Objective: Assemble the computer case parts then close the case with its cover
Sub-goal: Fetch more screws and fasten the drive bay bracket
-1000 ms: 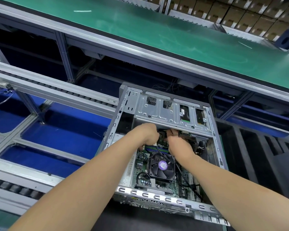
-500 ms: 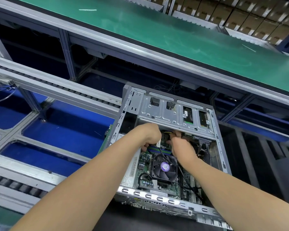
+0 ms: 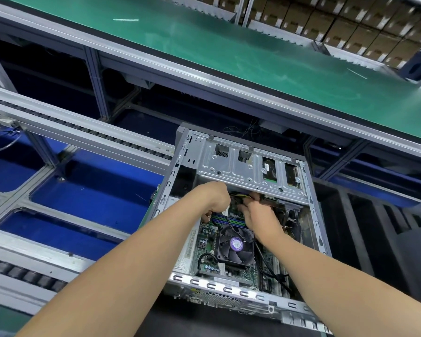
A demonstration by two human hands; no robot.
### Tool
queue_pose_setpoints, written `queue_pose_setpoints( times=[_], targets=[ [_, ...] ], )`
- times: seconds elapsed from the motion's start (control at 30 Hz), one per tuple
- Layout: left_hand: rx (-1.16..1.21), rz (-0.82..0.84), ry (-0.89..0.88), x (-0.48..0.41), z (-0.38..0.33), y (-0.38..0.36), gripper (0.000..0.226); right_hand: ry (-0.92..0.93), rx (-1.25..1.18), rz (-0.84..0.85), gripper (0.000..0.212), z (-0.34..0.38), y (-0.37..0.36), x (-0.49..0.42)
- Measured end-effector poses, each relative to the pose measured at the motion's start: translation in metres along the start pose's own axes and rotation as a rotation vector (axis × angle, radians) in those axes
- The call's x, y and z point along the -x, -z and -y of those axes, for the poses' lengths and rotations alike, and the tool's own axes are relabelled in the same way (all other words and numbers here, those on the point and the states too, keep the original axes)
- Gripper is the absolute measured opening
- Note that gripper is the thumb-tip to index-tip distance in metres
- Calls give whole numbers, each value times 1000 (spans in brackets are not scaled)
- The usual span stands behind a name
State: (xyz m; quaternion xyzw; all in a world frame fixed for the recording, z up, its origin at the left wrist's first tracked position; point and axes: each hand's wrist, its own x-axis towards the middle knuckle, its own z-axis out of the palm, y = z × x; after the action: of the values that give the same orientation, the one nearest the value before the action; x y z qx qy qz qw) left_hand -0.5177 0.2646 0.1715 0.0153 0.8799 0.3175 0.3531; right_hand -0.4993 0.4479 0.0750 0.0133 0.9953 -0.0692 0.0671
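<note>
Fingers (image 3: 249, 203) of the right hand (image 3: 260, 216) curl and pinch a thin bundle of yellow and black wires (image 3: 237, 196), just under the near edge of a silver stamped-metal drive cage (image 3: 248, 171). The left hand (image 3: 216, 199) sits just beside the right, knuckles up. Its fingers are curled downward and mostly hidden, so it is unclear whether they grip anything. Both hands work deep inside an open grey metal computer case (image 3: 315, 215), which lies on its side with its interior facing up. 2 bare forearms reach forward from the lower edge of the view and converge at the wires. Below the hands, on the case floor, lies a green motherboard (image 3: 204, 242) carrying a square black cooling fan with a round purple label (image 3: 236, 244), close beside the right wrist. Beyond the case runs a long green conveyor belt (image 3: 229, 52), and a grey roller rail (image 3: 83, 132) runs to the left.
</note>
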Motion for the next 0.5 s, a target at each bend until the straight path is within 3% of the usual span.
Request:
queue_pose_setpoints(
  times=[0.17, 0.5],
  targets=[
    [-18, 2, -9, 1, 0, 1, 33, 21, 82, 14, 44, 0, 1, 4],
    [-44, 21, -11, 2, 0, 3, 35, -141, 42, 109, 37, 6, 7, -2]
  ],
)
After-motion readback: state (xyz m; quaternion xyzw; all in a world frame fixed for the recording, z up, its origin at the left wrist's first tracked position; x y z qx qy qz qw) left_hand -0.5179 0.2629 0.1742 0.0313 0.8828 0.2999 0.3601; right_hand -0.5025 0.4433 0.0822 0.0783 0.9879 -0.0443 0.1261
